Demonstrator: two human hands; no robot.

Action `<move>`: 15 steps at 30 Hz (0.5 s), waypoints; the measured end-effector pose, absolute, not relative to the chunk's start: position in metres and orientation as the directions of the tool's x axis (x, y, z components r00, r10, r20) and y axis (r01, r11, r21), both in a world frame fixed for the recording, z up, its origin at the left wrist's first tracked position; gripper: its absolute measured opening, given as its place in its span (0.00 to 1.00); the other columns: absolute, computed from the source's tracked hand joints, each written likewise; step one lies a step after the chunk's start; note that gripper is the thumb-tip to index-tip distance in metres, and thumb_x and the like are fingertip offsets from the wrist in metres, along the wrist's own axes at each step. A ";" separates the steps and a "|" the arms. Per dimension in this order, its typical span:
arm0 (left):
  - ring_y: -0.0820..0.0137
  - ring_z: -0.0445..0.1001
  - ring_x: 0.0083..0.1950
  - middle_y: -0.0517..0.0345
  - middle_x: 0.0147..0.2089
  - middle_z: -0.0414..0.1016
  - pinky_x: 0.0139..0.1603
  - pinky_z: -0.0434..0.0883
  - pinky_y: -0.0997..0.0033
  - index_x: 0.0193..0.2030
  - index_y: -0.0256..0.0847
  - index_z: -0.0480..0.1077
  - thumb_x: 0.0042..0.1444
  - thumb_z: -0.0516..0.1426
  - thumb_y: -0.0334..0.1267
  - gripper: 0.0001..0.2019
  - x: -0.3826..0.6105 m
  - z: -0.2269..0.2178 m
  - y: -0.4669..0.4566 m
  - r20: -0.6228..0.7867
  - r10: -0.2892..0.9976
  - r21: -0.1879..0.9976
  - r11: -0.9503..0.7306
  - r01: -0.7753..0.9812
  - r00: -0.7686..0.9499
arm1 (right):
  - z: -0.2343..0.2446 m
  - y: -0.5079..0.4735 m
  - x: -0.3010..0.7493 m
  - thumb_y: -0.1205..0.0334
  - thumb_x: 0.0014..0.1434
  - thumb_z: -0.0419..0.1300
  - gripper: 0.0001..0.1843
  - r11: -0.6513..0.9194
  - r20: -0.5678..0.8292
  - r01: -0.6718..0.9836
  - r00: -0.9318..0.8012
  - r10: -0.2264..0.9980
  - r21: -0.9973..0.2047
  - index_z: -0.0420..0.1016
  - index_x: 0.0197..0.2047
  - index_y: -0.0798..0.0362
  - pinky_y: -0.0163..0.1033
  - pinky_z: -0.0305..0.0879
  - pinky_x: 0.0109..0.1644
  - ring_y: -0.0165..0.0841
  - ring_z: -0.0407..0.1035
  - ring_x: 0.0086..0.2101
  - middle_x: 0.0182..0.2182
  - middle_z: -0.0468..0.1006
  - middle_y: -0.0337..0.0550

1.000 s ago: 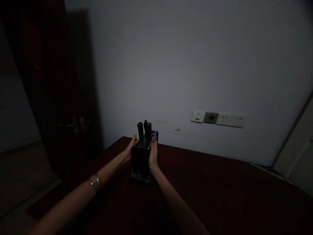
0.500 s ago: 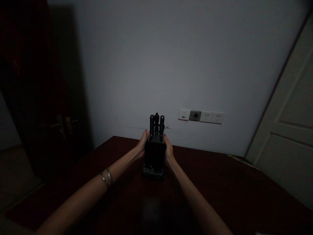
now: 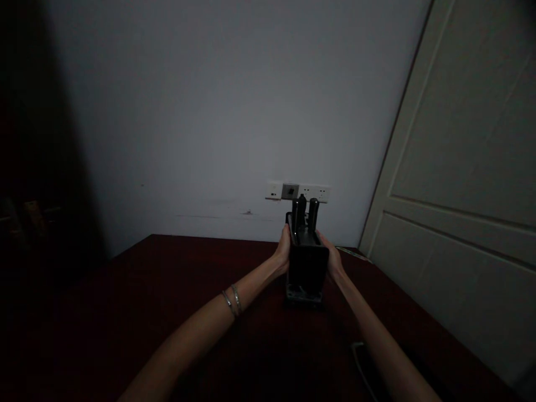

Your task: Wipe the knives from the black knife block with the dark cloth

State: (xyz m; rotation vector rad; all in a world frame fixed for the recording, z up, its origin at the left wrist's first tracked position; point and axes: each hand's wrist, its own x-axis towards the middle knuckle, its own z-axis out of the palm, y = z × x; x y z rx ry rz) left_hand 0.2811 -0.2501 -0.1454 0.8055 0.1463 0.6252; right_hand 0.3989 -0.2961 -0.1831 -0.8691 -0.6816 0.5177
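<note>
A black knife block [image 3: 309, 268] with several dark handles sticking up from its top is held between my two hands over the dark red table. My left hand [image 3: 284, 248] presses on its left side, thumb side up. On the opposite side my right hand [image 3: 333, 258] grips it, with its fingers mostly hidden behind the block. The block is upright and turned slightly. In the dim light I cannot tell whether its base touches the tabletop.
A dark flat object with a pale edge [image 3: 359, 363] lies beside my right forearm on the table [image 3: 201, 257]. Behind, a row of wall sockets [image 3: 315, 193] is set in the grey wall. A pale panelled door [image 3: 452, 223] stands at the right.
Both hands have moved right with the knife block, which now stands before the sockets. My view has turned right too, bringing the flat object by my right forearm into sight.
</note>
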 end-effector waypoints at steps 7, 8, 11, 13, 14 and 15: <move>0.66 0.73 0.36 0.52 0.33 0.76 0.47 0.65 0.67 0.36 0.33 0.72 0.55 0.45 0.56 0.26 0.353 -0.164 -0.288 0.081 0.517 0.671 0.604 -0.430 0.852 | -0.190 -0.352 0.461 0.58 0.46 0.60 0.12 0.524 0.316 -0.088 0.709 0.630 -0.847 0.78 0.36 0.50 0.46 0.58 0.58 0.40 0.64 0.51 0.38 0.79 0.36; 0.66 0.73 0.36 0.51 0.34 0.76 0.47 0.65 0.67 0.35 0.32 0.72 0.55 0.46 0.56 0.26 0.361 -0.166 -0.292 0.081 0.513 0.664 0.611 -0.430 0.855 | -0.190 -0.357 0.466 0.58 0.46 0.60 0.12 0.519 0.291 -0.109 0.723 0.627 -0.848 0.78 0.35 0.50 0.45 0.59 0.57 0.40 0.65 0.50 0.37 0.80 0.36; 0.66 0.73 0.35 0.52 0.33 0.75 0.47 0.65 0.67 0.34 0.33 0.72 0.53 0.48 0.57 0.25 0.380 -0.172 -0.302 0.058 0.507 0.652 0.633 -0.417 0.860 | -0.193 -0.371 0.480 0.57 0.44 0.60 0.13 0.498 0.217 -0.171 0.747 0.628 -0.850 0.78 0.34 0.51 0.43 0.59 0.57 0.39 0.68 0.48 0.36 0.80 0.35; 0.66 0.72 0.35 0.52 0.32 0.75 0.46 0.65 0.67 0.34 0.35 0.72 0.51 0.49 0.58 0.25 0.389 -0.175 -0.309 0.042 0.497 0.654 0.642 -0.400 0.867 | -0.196 -0.378 0.489 0.57 0.43 0.61 0.14 0.495 0.217 -0.155 0.760 0.612 -0.855 0.78 0.35 0.52 0.41 0.59 0.57 0.38 0.68 0.47 0.36 0.80 0.36; 0.65 0.72 0.36 0.52 0.33 0.75 0.46 0.65 0.66 0.34 0.35 0.72 0.51 0.49 0.58 0.26 0.393 -0.177 -0.311 0.051 0.483 0.661 0.640 -0.392 0.874 | -0.198 -0.380 0.493 0.57 0.43 0.61 0.14 0.494 0.229 -0.137 0.759 0.609 -0.858 0.78 0.35 0.52 0.41 0.60 0.57 0.38 0.68 0.47 0.36 0.80 0.37; 0.64 0.72 0.37 0.51 0.34 0.75 0.47 0.65 0.66 0.35 0.36 0.72 0.51 0.48 0.59 0.26 0.396 -0.179 -0.314 0.071 0.465 0.670 0.633 -0.387 0.883 | -0.199 -0.383 0.497 0.57 0.43 0.61 0.15 0.493 0.241 -0.124 0.754 0.611 -0.861 0.78 0.36 0.52 0.41 0.60 0.56 0.38 0.68 0.47 0.37 0.80 0.37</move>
